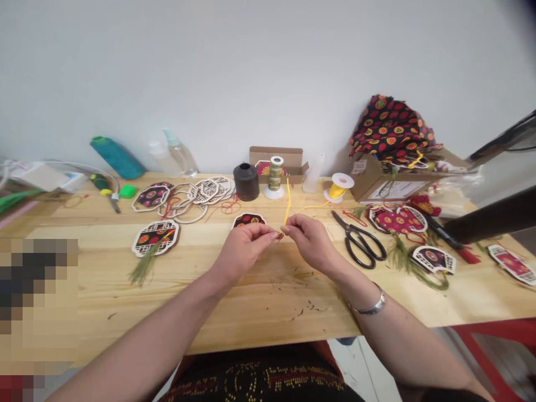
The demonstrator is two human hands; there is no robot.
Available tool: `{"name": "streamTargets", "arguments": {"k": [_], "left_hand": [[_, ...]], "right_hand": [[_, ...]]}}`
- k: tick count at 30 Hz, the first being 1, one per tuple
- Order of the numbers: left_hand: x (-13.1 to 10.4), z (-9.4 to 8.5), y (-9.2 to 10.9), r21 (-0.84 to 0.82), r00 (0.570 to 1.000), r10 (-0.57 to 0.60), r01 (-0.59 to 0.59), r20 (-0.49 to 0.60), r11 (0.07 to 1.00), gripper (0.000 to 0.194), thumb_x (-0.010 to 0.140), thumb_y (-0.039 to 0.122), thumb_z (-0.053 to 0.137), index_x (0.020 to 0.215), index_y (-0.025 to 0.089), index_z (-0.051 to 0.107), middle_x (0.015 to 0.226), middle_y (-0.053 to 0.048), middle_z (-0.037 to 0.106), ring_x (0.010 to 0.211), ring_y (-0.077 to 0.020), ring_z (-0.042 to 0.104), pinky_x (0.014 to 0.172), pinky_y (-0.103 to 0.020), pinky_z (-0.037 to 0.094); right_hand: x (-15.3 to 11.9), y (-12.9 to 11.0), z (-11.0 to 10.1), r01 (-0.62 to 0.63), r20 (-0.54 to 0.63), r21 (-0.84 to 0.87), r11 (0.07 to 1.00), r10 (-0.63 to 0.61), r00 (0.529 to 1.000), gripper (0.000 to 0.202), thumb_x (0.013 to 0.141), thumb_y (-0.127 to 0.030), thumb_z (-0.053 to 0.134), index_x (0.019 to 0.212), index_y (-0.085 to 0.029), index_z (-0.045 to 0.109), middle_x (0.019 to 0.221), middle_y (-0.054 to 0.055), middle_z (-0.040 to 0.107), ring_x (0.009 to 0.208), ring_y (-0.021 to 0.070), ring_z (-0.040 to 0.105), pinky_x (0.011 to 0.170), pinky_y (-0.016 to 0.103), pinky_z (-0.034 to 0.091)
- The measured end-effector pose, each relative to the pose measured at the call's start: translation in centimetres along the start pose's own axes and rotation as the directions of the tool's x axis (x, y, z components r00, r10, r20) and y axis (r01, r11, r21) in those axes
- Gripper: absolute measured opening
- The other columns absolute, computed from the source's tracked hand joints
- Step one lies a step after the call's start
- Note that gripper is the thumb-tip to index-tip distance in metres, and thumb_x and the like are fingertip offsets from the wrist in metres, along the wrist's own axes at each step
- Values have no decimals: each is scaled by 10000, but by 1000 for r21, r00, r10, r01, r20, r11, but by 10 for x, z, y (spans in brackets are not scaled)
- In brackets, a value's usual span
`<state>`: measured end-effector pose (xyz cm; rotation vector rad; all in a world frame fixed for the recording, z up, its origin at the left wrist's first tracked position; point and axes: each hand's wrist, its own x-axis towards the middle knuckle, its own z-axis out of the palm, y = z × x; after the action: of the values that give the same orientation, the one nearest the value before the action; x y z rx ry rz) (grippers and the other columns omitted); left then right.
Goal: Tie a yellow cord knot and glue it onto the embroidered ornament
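Note:
My right hand (310,240) is closed in a pinch on a yellow cord (288,204). One length of the cord stands up above the fingertips, and another runs right to a white spool of yellow cord (336,192). My left hand (247,251) is pinched shut close beside it, fingertips almost touching the right ones. Whatever small, reddish-brown bit lies between the left fingers is too small to name. Just behind the left hand lies a patterned fabric ornament (249,220) with a pale rim, partly covered by that hand.
Black-handled scissors (364,245) lie right of my hands. A dark thread cone (246,182) and a green-gold thread spool (274,178) stand behind. Pale lattice frames (215,190) and a tasselled ornament (156,238) are at left. Patterned cloth (391,131) fills a cardboard box (389,178).

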<state>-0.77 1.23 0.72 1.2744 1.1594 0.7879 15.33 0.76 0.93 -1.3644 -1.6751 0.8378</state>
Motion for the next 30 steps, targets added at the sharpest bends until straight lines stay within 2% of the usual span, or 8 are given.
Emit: {"name": "streamTargets", "arguments": {"k": [3, 5, 7, 10, 12, 14, 23, 30], "left_hand": [[0, -1, 1, 22, 996, 91, -91, 9, 996, 179, 739, 348, 638, 729, 171, 668, 971, -50, 682, 739, -127, 585, 638, -249, 414], [0, -2, 2, 36, 988, 150, -152, 40, 988, 148, 744, 310, 635, 708, 171, 671, 1138, -68, 635, 992, -178, 570, 827, -284, 401], [0, -2, 3, 49, 985, 155, -159, 76, 986, 131, 734, 291, 638, 696, 171, 673, 1163, -77, 623, 1072, -198, 541, 883, -303, 380], [0, 0, 3, 69, 988, 75, -85, 137, 994, 144, 714, 300, 641, 667, 165, 656, 918, -66, 687, 803, -166, 607, 699, -285, 435], [0, 2, 3, 74, 986, 22, -34, 167, 997, 147, 707, 307, 637, 687, 163, 653, 694, -24, 659, 584, -123, 552, 564, -260, 413], [-1, 5, 2, 77, 987, 2, -14, 161, 997, 139, 697, 298, 640, 704, 160, 656, 579, 9, 606, 503, -102, 497, 520, -245, 392], [0, 7, -1, 279, 977, 211, -208, 21, 937, 105, 697, 265, 633, 655, 183, 683, 588, 20, 573, 552, -105, 469, 534, -234, 365], [-1, 8, -3, 311, 972, 235, -231, 25, 922, 129, 723, 258, 611, 631, 184, 664, 558, 29, 561, 528, -99, 451, 527, -230, 354]], "right_hand": [[0, 1, 0, -3, -29, -24, 1000, 2, 1000, 187, 808, -244, 522, 636, -179, 488, 585, -31, 507, 562, 99, 433, 541, 220, 336], [0, 2, 0, -6, -40, -32, 999, 4, 999, 184, 813, -247, 514, 643, -179, 488, 594, -30, 509, 570, 101, 436, 549, 223, 340], [0, 2, 0, -10, -43, -26, 1000, 9, 999, 176, 814, -246, 509, 653, -179, 498, 608, -26, 523, 576, 103, 445, 561, 226, 347], [-1, 2, 0, -31, -35, 7, 999, 32, 999, 179, 813, -246, 502, 647, -177, 506, 605, -26, 536, 568, 99, 449, 568, 227, 356], [-1, 2, 0, -52, -23, 39, 998, 53, 998, 191, 810, -248, 499, 634, -175, 508, 582, -31, 525, 549, 94, 438, 563, 226, 355], [-1, 0, 0, -79, -11, 74, 994, 80, 997, 194, 802, -251, 501, 625, -172, 516, 558, -38, 499, 528, 88, 417, 545, 223, 348], [-2, 0, 4, -236, 83, 354, 905, 221, 972, 220, 785, -334, 519, 638, -171, 506, 485, -58, 417, 442, 64, 344, 431, 205, 266], [-2, -3, 6, -323, 197, 575, 752, 256, 946, 260, 731, -389, 584, 648, -168, 474, 524, -50, 478, 412, 37, 289, 405, 194, 210]]}}
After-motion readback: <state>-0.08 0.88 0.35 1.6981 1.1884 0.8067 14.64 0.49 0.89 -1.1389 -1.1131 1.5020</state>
